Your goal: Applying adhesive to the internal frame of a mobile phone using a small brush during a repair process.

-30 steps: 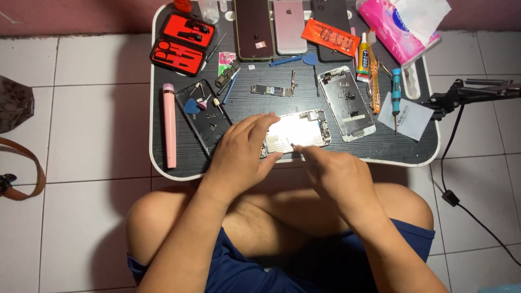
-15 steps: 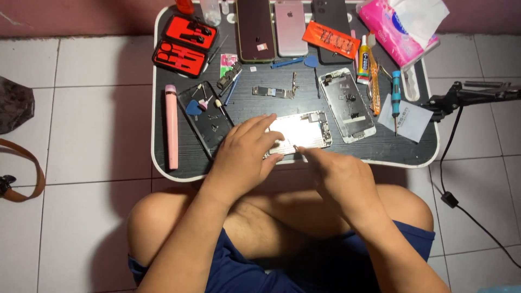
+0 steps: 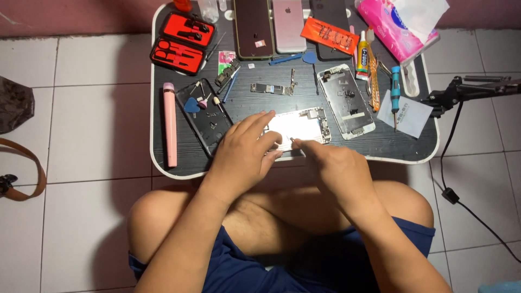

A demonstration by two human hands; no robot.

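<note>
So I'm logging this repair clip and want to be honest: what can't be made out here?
- Head view: near end of the bright phone panel is hidden under the left hand.
- What the right hand pinches at its fingertips is too small to identify.
- Three phones and the pink tissue pack are cut by the top edge.
- Screws on the dark tray are too small.

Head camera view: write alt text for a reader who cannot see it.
Seen from above, a person sitting cross-legged presses the left hand on an opened phone part on a small black lap table, while the right hand touches its near edge. An open phone shell, a red tool kit and a pink tissue pack lie around it.
</note>
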